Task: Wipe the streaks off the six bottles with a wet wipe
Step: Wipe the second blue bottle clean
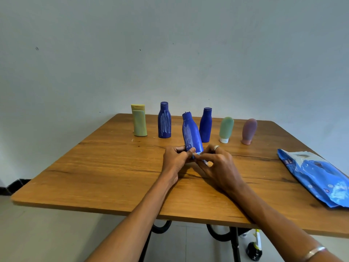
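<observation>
Pale wall backs a wooden table [94, 176] where five bottles stand in a row along the far edge, probably lined up so each can be taken in turn: a yellow bottle [139, 121], a streaked blue bottle [164, 121] with white scribbles down its front, a plain blue bottle [205, 125], a green tube [226, 130] and a mauve tube [249, 131], both resting on their caps. A blue wipes pack [317, 176] lies at the right edge, within reach. The sixth, a held blue bottle [191, 135], tilts above the table's middle, streaks showing on its left face, likely angled to expose that side. The left hand [176, 159] is curled closed around its base. The right hand [219, 165], fingers bent and pinched, presses a small white wet wipe [204, 162] against the bottle's lower end.
</observation>
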A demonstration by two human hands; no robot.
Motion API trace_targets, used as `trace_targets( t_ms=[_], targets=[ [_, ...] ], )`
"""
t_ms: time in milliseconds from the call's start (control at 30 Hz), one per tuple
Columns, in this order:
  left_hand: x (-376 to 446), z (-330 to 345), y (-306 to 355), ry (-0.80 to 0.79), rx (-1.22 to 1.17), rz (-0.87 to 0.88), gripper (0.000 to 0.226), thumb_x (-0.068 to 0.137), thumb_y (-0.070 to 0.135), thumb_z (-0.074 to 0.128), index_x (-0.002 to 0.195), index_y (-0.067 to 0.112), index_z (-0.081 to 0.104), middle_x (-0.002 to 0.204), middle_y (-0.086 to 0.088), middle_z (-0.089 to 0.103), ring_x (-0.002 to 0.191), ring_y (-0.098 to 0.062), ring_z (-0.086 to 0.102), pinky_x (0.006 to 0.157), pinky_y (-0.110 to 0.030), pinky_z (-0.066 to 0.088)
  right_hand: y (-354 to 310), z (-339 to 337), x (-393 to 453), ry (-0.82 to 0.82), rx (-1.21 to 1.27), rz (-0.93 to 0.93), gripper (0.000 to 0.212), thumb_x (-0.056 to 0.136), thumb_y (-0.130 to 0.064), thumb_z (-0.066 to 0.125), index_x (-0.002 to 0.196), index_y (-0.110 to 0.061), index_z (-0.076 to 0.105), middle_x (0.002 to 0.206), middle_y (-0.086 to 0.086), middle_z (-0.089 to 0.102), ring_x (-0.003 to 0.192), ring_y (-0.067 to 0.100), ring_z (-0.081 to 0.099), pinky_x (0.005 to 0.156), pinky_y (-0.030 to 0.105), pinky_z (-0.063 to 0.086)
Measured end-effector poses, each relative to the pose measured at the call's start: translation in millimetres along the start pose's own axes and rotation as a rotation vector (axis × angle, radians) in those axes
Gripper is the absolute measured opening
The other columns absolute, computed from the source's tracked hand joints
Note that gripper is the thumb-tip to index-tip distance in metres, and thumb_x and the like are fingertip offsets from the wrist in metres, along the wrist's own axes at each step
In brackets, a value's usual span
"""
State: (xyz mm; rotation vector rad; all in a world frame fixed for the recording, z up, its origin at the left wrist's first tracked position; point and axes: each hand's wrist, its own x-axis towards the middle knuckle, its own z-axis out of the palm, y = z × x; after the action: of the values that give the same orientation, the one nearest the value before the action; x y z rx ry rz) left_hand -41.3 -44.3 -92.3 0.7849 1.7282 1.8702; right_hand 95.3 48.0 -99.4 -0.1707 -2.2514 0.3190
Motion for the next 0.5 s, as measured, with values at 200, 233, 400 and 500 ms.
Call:
trace_targets(
  t_ms=[200,233,400,500],
  targets=[
    [-2.4,1.9,1.1,-0.055,0.058,0.063,0.017,0.094,0.013,0.067,0.108,0.008,0.076,0.099,-0.004,0.078,0.093,-0.014,0.075,0.082,-0.031,0.061,5.2,-2.1,1.7,0.112,0.112,0.166,0.027,0.087,-0.022,0.078,0.113,-0.018,0.076,0.105,-0.002,0.064,0.092,0.009,0.063,0.077,0.031,0.059],
    [-2.7,1.8,1.0,-0.071,0.099,0.076,0.018,0.094,0.012,0.068,0.110,0.010,0.076,0.100,-0.003,0.078,0.093,-0.013,0.075,0.083,-0.031,0.061,5.7,-2.4,1.6,0.119,0.113,0.177,0.027,0.087,-0.023,0.077,0.114,-0.018,0.075,0.106,-0.003,0.064,0.093,0.008,0.063,0.077,0.031,0.060],
    [-4.7,8.8,0.5,-0.156,0.346,0.173,0.019,0.090,0.010,0.072,0.107,0.018,0.077,0.097,0.002,0.078,0.087,-0.011,0.074,0.079,-0.035,0.063,7.4,-6.2,8.0,0.243,0.074,0.170,0.025,0.086,-0.016,0.079,0.110,-0.017,0.075,0.109,-0.001,0.062,0.095,0.011,0.062,0.078,0.031,0.059],
    [-6.4,9.2,2.9,-0.138,0.379,0.191,0.016,0.090,0.010,0.072,0.104,0.017,0.076,0.093,0.002,0.077,0.081,-0.009,0.074,0.072,-0.022,0.060,9.7,-10.2,31.3,0.274,0.020,0.134,0.025,0.086,-0.018,0.078,0.111,-0.014,0.075,0.109,0.005,0.067,0.090,0.012,0.064,0.076,0.031,0.059]
  ],
)
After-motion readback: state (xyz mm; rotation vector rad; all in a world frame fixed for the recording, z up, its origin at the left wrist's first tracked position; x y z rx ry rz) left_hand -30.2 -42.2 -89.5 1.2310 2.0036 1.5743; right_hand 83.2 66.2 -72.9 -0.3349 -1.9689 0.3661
